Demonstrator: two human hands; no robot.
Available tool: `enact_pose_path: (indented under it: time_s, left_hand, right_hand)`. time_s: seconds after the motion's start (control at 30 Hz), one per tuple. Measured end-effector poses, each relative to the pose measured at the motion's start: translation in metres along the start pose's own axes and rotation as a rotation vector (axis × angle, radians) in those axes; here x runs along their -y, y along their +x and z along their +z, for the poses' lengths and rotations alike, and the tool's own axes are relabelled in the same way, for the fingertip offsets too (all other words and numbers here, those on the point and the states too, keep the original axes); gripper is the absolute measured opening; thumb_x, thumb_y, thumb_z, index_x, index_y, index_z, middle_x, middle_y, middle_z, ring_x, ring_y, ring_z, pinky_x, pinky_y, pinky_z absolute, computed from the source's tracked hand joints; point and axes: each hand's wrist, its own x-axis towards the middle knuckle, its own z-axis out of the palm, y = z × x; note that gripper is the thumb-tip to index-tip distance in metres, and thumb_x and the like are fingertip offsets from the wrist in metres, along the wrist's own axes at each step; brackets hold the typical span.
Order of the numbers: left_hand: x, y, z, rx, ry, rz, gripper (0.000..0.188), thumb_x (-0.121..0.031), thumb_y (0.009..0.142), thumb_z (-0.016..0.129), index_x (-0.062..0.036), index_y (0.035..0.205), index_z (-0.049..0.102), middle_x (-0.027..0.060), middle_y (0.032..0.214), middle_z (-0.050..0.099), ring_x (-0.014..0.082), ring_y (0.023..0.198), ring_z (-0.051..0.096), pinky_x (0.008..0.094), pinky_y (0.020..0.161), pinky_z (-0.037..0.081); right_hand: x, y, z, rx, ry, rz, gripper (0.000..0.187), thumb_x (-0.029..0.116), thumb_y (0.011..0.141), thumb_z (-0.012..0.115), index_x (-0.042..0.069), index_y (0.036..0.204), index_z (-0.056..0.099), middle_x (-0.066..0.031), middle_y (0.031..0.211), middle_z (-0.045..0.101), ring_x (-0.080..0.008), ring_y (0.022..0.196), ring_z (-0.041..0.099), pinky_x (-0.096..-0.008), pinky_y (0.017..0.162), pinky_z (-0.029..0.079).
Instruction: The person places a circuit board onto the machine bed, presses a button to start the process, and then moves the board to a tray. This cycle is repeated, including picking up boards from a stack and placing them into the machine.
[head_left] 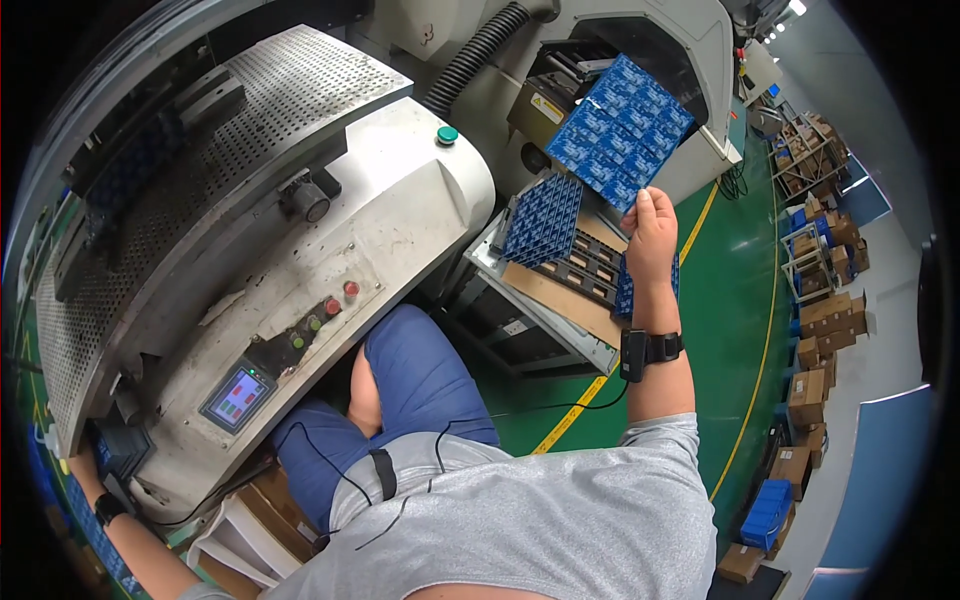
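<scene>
My right hand (650, 218) is raised at the right, thumb and fingers pinched on the lower corner of a blue circuit board panel (622, 132) with a repeating pale pattern. The panel is tilted, in front of a machine's dark opening. Just below it, a stack of similar blue panels (543, 222) stands beside a black slotted rack (590, 265) on a small table; more blue panels (626, 290) show partly behind my right forearm. At the far left, my left hand (84, 468) reaches down beside the machine, near a dark box-like part (122, 446). Its fingers are hidden.
A pale machine with a control screen (238, 398), coloured buttons (333, 306) and a perforated metal cover (320, 70) fills the left. A ribbed black hose (475, 58) runs behind. Cardboard boxes (808, 395) and a blue crate (767, 513) line the right wall.
</scene>
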Motion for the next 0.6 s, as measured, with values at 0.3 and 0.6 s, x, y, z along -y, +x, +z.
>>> enact_pose_path:
  time_s: [0.3, 0.6]
  left_hand:
    - [-0.011, -0.002, -0.001, -0.004, -0.131, -0.056, 0.031, -0.012, 0.094, 0.056, 0.0027, 0.122, 0.059, 0.0184, 0.119, 0.065, 0.0298, 0.113, 0.060, 0.0375, 0.094, 0.045]
    - [-0.035, -0.003, -0.011, -0.041, -0.103, -0.051, 0.031, -0.012, 0.095, 0.055, 0.0020, 0.123, 0.058, 0.0162, 0.123, 0.063, 0.0269, 0.117, 0.057, 0.0353, 0.099, 0.042]
  right_hand:
    - [-0.008, 0.012, 0.029, 0.071, 0.035, 0.024, 0.015, 0.017, 0.101, 0.050, 0.004, 0.097, 0.056, 0.0025, 0.072, 0.052, -0.0055, 0.064, 0.048, -0.0209, 0.060, 0.042]
    - [-0.043, 0.057, 0.035, 0.060, 0.247, 0.150, 0.014, 0.019, 0.100, 0.052, 0.006, 0.096, 0.057, 0.0003, 0.069, 0.052, -0.0100, 0.058, 0.050, -0.0248, 0.055, 0.044]
